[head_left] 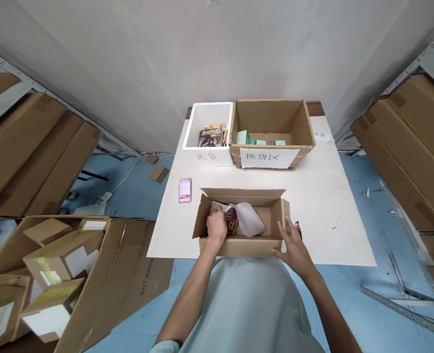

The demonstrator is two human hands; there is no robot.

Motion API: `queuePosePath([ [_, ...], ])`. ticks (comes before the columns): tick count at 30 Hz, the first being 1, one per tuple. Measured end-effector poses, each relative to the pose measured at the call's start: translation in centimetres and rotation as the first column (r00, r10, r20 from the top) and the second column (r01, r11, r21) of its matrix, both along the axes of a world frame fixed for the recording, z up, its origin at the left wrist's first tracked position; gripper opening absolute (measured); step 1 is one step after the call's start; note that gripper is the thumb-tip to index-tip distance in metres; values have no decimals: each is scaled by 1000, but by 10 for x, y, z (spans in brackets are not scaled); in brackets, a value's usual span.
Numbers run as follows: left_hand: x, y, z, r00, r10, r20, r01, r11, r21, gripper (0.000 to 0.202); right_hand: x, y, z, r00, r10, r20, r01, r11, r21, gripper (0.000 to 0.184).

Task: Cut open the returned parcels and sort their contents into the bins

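Note:
An open cardboard box stands at the near edge of the white table. My left hand reaches into its left end, fingers bent around a dark red and purple printed package; the fingertips are partly hidden. White foam wrapping lies beside the package, to its right. Against the box's right end rests my right hand, thumb and fingers spread, with nothing in it. A small red and black tool, partly covered, lies just beyond that hand.
A white bin with printed booklets and a labelled carton with small green boxes stand at the table's back. A phone-like rectangle lies left. A large carton of parcels stands at left; shelves flank the table.

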State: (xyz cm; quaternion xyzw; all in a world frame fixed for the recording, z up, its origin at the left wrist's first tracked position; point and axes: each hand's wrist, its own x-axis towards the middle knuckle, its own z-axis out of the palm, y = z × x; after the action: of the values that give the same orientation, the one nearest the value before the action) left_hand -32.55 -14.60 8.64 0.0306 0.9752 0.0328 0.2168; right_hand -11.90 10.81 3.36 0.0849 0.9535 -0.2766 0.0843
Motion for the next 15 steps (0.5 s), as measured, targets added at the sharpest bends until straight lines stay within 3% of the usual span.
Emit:
queuePosePath([
  [7, 17, 21, -2, 997, -73, -35, 77, 988, 131, 46, -1, 1, 0, 1000, 6, -10, -7, 999, -34, 101],
  [10, 25, 27, -4, 993, -48, -105, 66, 984, 167, 48, -1, 1, 1, 1000, -2, 1, 2, 1000, -23, 100],
  [15, 19, 21, 4, 999, -19, -26, 22, 994, 112, 33, -5, 1, 1, 1000, -18, 21, 18, 1000, -7, 103],
])
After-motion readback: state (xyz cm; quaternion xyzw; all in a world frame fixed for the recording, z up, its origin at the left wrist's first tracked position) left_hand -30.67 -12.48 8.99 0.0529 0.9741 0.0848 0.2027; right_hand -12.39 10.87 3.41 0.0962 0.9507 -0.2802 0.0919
